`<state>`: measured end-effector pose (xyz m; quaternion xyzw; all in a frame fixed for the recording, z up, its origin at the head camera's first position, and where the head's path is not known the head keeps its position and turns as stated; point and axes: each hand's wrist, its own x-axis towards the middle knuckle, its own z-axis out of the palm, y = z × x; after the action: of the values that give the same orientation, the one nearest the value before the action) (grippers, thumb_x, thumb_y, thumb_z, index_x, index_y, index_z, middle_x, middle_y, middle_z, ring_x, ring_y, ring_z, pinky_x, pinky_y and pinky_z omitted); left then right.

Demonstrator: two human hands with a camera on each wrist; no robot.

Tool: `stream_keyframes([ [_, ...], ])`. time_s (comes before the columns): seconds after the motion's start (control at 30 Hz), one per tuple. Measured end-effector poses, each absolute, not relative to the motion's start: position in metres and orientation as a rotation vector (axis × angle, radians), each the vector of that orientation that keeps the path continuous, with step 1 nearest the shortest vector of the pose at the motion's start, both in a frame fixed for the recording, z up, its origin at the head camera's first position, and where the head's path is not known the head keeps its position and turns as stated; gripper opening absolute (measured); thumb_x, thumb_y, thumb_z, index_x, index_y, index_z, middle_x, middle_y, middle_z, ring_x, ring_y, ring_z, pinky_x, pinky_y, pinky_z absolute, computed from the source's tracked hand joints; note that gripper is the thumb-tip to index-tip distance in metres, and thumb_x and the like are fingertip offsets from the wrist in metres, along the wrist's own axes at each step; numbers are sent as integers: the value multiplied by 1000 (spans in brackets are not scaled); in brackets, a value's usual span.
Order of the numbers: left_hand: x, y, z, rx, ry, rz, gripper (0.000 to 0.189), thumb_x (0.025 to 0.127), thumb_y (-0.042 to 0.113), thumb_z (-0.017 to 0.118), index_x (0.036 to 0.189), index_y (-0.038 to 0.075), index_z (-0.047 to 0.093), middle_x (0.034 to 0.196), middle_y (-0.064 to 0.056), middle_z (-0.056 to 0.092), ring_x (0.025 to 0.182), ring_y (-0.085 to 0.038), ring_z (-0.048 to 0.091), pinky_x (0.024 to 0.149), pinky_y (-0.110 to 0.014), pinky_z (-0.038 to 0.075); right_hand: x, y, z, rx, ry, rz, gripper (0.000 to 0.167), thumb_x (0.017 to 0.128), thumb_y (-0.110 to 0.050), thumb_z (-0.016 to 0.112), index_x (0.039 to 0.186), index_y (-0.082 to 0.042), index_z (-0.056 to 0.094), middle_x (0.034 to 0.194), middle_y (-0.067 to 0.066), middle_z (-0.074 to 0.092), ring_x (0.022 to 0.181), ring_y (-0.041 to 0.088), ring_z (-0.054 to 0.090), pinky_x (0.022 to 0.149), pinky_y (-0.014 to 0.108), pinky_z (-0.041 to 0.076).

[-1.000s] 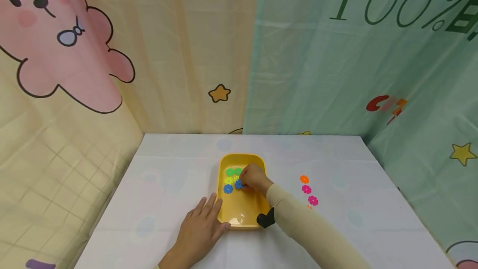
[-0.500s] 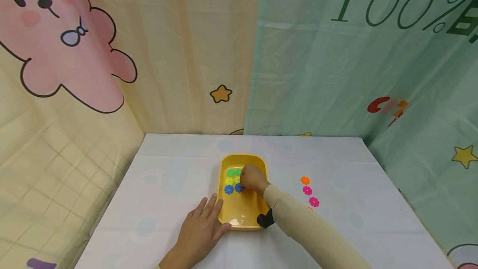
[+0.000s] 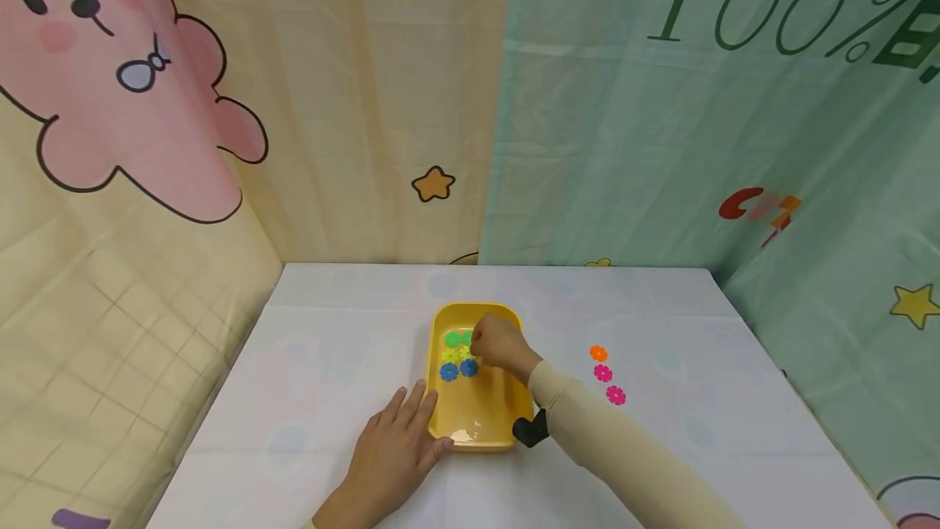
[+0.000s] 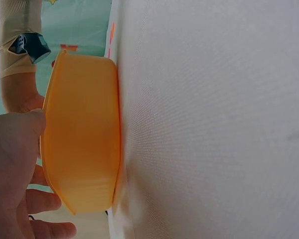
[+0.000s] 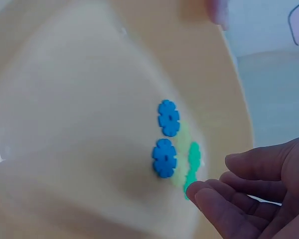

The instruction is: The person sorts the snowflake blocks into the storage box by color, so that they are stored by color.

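Observation:
A yellow plastic tray stands on the table. Inside it, toward the far left, lie two blue flower-shaped plastic discs, yellow ones behind them, and green ones farthest back. My right hand hovers over the tray, just right of the discs. In the right wrist view, its thumb and fingers are apart with nothing between them. My left hand rests at the tray's near left corner, fingers extended. The left wrist view has its thumb touching the tray's rim.
Right of the tray, an orange disc and two pink discs lie in a slanting row on the white tablecloth. Printed curtains hang behind and beside the table.
The right hand has let go of the right-hand blue disc, which now lies beside the other blue one, and has risen slightly. The left hand has not moved.

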<state>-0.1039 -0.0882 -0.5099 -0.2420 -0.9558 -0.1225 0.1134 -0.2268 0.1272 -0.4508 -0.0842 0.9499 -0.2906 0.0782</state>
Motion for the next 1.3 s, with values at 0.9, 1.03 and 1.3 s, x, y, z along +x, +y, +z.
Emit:
stream_keyframes([
  [0.9, -104, -88, -510, -696, -2791, -382, 73, 99, 66, 49, 148, 12, 54, 156, -11, 48, 138, -39, 50, 97, -53, 51, -220, 238, -423, 47, 2943, -933, 23, 90, -11, 70, 110, -2, 73, 102, 11, 72, 89, 26, 64, 82, 44, 57],
  [1.03, -104, -87, -511, -693, -2801, -381, 74, 99, 65, 49, 149, 12, 52, 157, -11, 46, 139, -39, 49, 97, -54, 51, -219, 259, -431, 102, 2921, -915, 26, 90, -11, 70, 113, 0, 71, 105, 13, 70, 91, 28, 64, 82, 45, 57],
  [1.3, -105, -86, -509, -686, -2838, -382, 74, 99, 66, 48, 150, 12, 51, 158, -10, 45, 140, -39, 47, 99, -54, 50, -214, 299, -451, 170, 2906, -879, 31, 91, -10, 70, 117, 6, 68, 109, 19, 69, 93, 30, 65, 83, 47, 55],
])
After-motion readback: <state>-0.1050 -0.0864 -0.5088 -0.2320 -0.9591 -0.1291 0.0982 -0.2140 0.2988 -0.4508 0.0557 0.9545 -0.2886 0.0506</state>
